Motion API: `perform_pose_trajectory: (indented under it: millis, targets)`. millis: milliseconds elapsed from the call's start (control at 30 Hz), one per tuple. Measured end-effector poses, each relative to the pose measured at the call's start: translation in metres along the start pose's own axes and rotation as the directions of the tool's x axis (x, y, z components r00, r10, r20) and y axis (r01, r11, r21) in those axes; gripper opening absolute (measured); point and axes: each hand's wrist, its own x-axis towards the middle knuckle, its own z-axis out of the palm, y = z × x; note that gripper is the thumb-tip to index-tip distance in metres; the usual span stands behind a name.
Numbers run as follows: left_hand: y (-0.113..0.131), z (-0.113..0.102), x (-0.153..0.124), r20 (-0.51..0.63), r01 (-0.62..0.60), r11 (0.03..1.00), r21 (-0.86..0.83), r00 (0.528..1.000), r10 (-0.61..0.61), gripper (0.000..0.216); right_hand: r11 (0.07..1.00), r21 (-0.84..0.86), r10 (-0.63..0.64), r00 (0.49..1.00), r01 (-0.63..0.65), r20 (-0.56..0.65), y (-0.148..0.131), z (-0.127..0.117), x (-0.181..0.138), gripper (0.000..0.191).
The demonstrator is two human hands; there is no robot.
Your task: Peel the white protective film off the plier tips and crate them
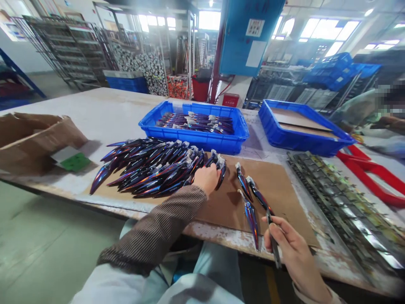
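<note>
On cardbd [284,194], 3 loose dark pcs [251,217], axes slanted, tips nearside

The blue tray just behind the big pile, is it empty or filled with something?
Not empty: glossy dark pieces with whitish ends lie inside the blue tray.

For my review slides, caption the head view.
Left hand at the glossy parts, right hand holding a slim tool.

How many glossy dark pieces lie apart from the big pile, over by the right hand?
3: the farthest piece, a second piece to its right with its tip by the right hand, and the front piece, closest to the wearer. None there looks hidden.
</note>
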Motion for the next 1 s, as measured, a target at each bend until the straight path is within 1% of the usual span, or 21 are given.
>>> perform_pose_trajectory:
  millis: [67,133,200,267,333,367,433,500,600,667,733,867,933,1000]
  targets:
    - [0.009,0.006,0.028,-0.027,-0.017,1.0,0.022,0.999,0.017,0.028,0.984,-0.168,-0.076,0.995,0.065,-0.059,0.012,-0.004,0.0,0.039]
    - [0.013,0.009,0.047,-0.053,-0.027,0.999,0.025,0.998,0.028,0.026,0.917,-0.387,-0.137,0.987,0.095,-0.081,0.025,-0.007,0.003,0.04]
    - [0.015,0.009,0.058,-0.077,-0.033,0.999,0.007,0.996,0.033,0.027,0.838,-0.539,-0.151,0.986,0.088,-0.074,0.036,-0.007,0.007,0.041]
    - [0.016,0.007,0.06,-0.097,-0.043,0.999,-0.033,0.994,0.04,0.028,0.793,-0.604,-0.147,0.987,0.08,-0.062,0.045,-0.003,0.014,0.042]
    - [0.017,0.006,0.051,-0.104,-0.059,0.993,-0.098,0.993,0.049,0.028,0.766,-0.638,-0.144,0.988,0.075,-0.056,0.05,0.004,0.021,0.044]
    - [0.017,0.007,0.042,-0.098,-0.066,0.988,-0.14,0.994,0.053,0.027,0.751,-0.656,-0.144,0.988,0.073,-0.055,0.051,0.008,0.025,0.044]
    - [0.018,0.013,0.016,-0.062,-0.072,0.967,-0.245,0.996,0.059,0.024,0.727,-0.683,-0.145,0.988,0.069,-0.054,0.052,0.016,0.032,0.044]
    - [0.018,0.024,-0.017,0.005,-0.055,0.928,-0.368,0.998,0.061,0.021,0.716,-0.695,-0.147,0.988,0.068,-0.055,0.051,0.022,0.037,0.04]
    - [0.017,0.044,-0.063,0.083,0.027,0.828,-0.561,0.996,0.024,0.022,0.718,-0.692,-0.154,0.986,0.069,-0.061,0.049,0.033,0.041,0.032]
    - [0.016,0.054,-0.081,0.103,0.081,0.735,-0.674,0.995,-0.015,0.027,0.724,-0.686,-0.161,0.985,0.073,-0.066,0.047,0.04,0.041,0.027]
    - [0.016,0.061,-0.088,0.121,0.116,0.631,-0.767,0.992,-0.035,0.031,0.73,-0.679,-0.167,0.983,0.075,-0.07,0.046,0.047,0.04,0.024]
    - [0.017,0.064,-0.085,0.197,0.201,0.419,-0.886,0.979,-0.054,0.044,0.767,-0.636,-0.18,0.979,0.081,-0.093,0.045,0.06,0.037,0.019]
    - [0.02,0.064,-0.086,0.24,0.245,0.321,-0.915,0.969,-0.056,0.051,0.799,-0.594,-0.195,0.975,0.093,-0.11,0.044,0.067,0.033,0.022]
    - [0.025,0.064,-0.092,0.252,0.259,0.246,-0.934,0.966,-0.06,0.053,0.833,-0.541,-0.217,0.968,0.117,-0.125,0.041,0.075,0.027,0.026]
